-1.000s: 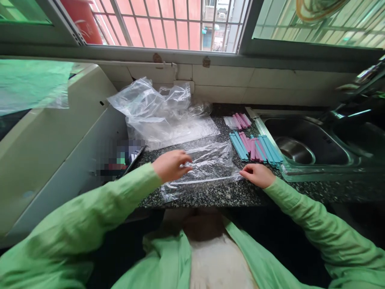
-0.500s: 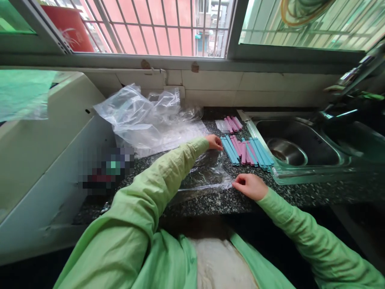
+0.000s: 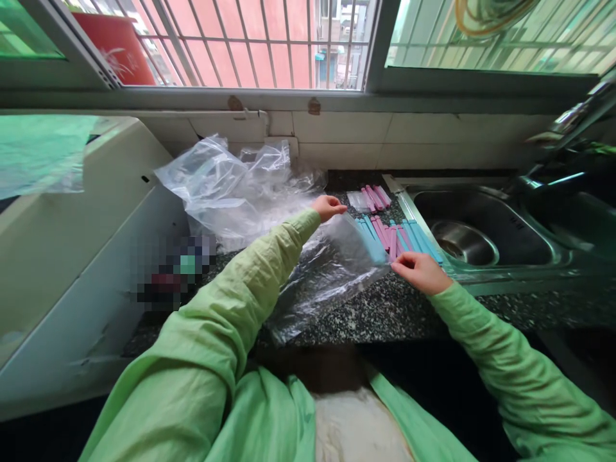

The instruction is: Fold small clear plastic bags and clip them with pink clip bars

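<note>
A clear plastic bag (image 3: 327, 269) is stretched between my two hands over the speckled counter. My left hand (image 3: 329, 207) pinches its far corner, while my right hand (image 3: 422, 272) pinches the corner nearer to me on the right. The bag's right edge overlaps some blue sticks (image 3: 370, 240), which show through the film. Pink sticks (image 3: 379, 230) lie among the blue ones, between the bag and the sink. Farther back, a few more pink sticks (image 3: 376, 197) rest beside small clear plastic pieces (image 3: 357, 201).
A pile of crumpled clear bags (image 3: 226, 186) lies at the back left against the tiled wall. On the right is a steel sink (image 3: 476, 199) with a tap (image 3: 568, 128). A white appliance (image 3: 110, 212) stands at the left, near a pixelated dark object (image 3: 176, 273). A barred window is behind.
Both hands have moved away from me, the right one also rightward. The bag is lifted and spread more, and its edge now covers part of the blue sticks.
</note>
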Available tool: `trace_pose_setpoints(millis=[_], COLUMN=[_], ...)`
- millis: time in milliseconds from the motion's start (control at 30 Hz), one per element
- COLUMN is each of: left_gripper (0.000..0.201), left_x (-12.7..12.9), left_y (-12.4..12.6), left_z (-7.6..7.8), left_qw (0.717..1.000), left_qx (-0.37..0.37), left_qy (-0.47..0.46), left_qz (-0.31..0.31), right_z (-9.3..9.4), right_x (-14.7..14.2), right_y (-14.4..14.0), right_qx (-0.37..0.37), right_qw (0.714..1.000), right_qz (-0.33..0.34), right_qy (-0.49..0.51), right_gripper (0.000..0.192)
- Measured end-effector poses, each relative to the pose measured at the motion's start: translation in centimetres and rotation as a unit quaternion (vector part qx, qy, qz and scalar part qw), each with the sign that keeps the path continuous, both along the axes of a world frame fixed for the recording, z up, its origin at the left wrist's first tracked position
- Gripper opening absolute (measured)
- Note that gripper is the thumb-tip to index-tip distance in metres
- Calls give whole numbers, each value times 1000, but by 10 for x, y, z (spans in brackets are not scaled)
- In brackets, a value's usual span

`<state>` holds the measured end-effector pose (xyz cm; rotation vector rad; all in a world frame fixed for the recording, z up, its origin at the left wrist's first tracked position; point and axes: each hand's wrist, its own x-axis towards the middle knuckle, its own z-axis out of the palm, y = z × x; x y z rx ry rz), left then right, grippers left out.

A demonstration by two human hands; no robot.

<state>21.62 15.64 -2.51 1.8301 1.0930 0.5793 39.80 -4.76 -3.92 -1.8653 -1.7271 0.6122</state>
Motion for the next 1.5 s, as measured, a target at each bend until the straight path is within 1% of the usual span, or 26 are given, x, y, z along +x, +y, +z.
trace_pose_setpoints(millis=[133, 267, 367, 467, 567, 633, 700, 800, 933, 1033, 1133, 1367, 1500], left_gripper=[18, 18, 17, 15, 15, 16, 16, 17, 19, 21, 20, 19, 18], left_x=[-8, -26, -46, -73, -103, -124, -143, -166, -187, -197, -202, -211, -213], left_y=[8, 11, 9, 4, -5, -15, -27, -47, -67, -78, -88, -105, -111], left_z=[13, 26, 36, 43, 45, 41, 34, 19, -4, -19, -29, -42, -46], left_qw=[998, 992, 986, 980, 978, 980, 982, 985, 988, 990, 988, 976, 970], left_qx=[26, 50, 66, 85, 103, 110, 122, 141, 142, 137, 152, 198, 217], left_qy=[-39, -62, -97, -124, -122, -108, -88, -55, -23, -1, 20, 85, 112], left_qz=[43, 94, 118, 130, 133, 127, 113, 83, 51, 36, 28, -2, -10], right_z=[11, 17, 28, 42, 49, 47, 41, 29, 11, -1, -10, -33, -37], right_x=[11, 11, 0, -19, -41, -54, -66, -81, -94, -101, -106, -109, -109], right_y=[28, 58, 73, 75, 63, 50, 36, 19, 4, -2, -7, -13, -13], right_qx=[40, 82, 117, 181, 234, 254, 267, 270, 264, 255, 250, 256, 247], right_qw=[999, 994, 986, 971, 953, 941, 929, 916, 901, 893, 884, 873, 873], right_qz=[-22, -56, -68, -44, 20, 59, 92, 138, 179, 197, 213, 235, 244], right_qy=[12, -41, -93, -150, -192, -215, -239, -262, -294, -313, -331, -342, -342], right_gripper=[24, 17, 16, 16, 16, 18, 21, 23, 24, 25, 25, 24, 25])
